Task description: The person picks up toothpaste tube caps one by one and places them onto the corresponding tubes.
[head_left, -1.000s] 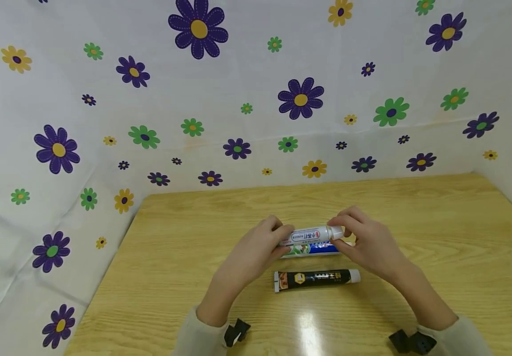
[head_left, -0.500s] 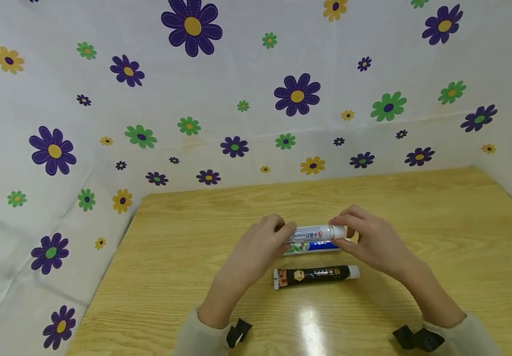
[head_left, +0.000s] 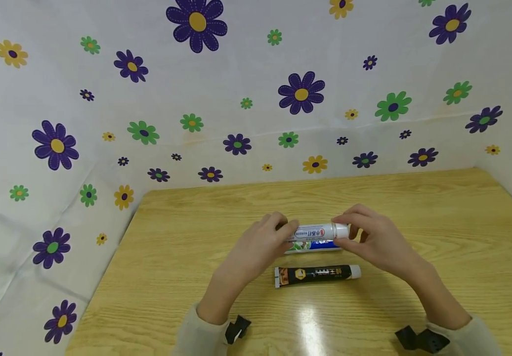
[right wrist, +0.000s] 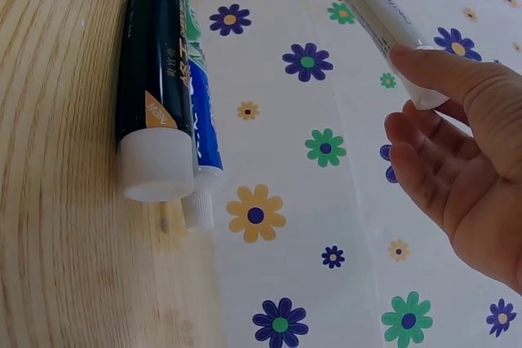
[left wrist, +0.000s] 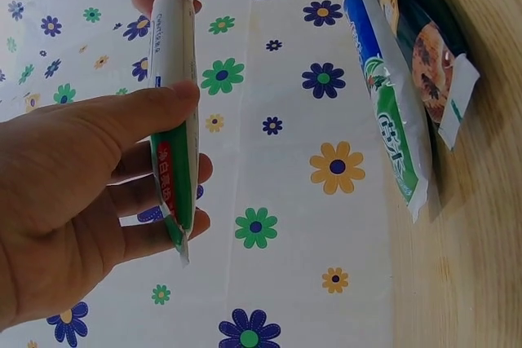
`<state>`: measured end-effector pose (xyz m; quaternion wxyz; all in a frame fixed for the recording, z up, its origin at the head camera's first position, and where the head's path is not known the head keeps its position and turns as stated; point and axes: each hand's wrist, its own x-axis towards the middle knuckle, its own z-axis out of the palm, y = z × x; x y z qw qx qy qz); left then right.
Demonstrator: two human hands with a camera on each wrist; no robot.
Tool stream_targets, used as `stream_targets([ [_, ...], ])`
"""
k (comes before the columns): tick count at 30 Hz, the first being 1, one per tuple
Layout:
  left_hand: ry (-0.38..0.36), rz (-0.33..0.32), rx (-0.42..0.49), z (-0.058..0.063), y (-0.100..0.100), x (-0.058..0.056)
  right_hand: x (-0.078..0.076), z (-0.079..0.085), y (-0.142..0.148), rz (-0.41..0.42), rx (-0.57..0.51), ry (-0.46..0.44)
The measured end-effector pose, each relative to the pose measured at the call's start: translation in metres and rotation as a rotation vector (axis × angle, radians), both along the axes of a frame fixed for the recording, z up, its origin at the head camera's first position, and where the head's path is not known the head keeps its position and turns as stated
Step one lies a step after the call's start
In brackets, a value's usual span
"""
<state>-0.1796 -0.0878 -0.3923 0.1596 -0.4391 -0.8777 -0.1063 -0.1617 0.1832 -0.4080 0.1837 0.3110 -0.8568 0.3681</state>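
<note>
Left hand (head_left: 253,249) grips the raised white tube (head_left: 311,232) at its 9 o'clock end; right hand (head_left: 379,245) pinches the cap (head_left: 341,231) at 3 o'clock, probably to steady it level. The blue tube (head_left: 320,245) and black tube (head_left: 318,275) lie toward 6 o'clock.

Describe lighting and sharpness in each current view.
Head view: a bright glare patch on the table, soft shadow beside the right arm; left wrist view: dimmer, the left hand looking shaded; right wrist view: also dim, but sharp enough to read NEW on the black tube.
</note>
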Motion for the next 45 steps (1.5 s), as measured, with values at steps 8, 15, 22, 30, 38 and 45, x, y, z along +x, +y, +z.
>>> stream_targets([
  [8, -0.030, -0.015, 0.078, -0.002, -0.005, -0.004, 0.002, 0.001, -0.004, -0.065, -0.023, -0.074],
  [15, -0.053, -0.029, 0.103, -0.001, -0.010, -0.005, 0.001, 0.000, 0.003, 0.046, -0.107, -0.087],
  [22, 0.011, -0.058, 0.097, 0.000, -0.009, -0.006, 0.002, 0.004, 0.006, 0.058, -0.155, -0.190],
  [30, 0.089, -0.053, 0.068, 0.000, -0.006, -0.005, 0.004, 0.004, 0.008, 0.031, -0.161, -0.268],
  [38, 0.102, -0.039, 0.072, 0.000, -0.006, -0.004, 0.002, 0.002, 0.007, 0.020, -0.191, -0.354],
  [45, 0.115, -0.013, 0.058, 0.002, -0.006, -0.002, 0.002, 0.000, 0.003, 0.016, -0.235, -0.390],
])
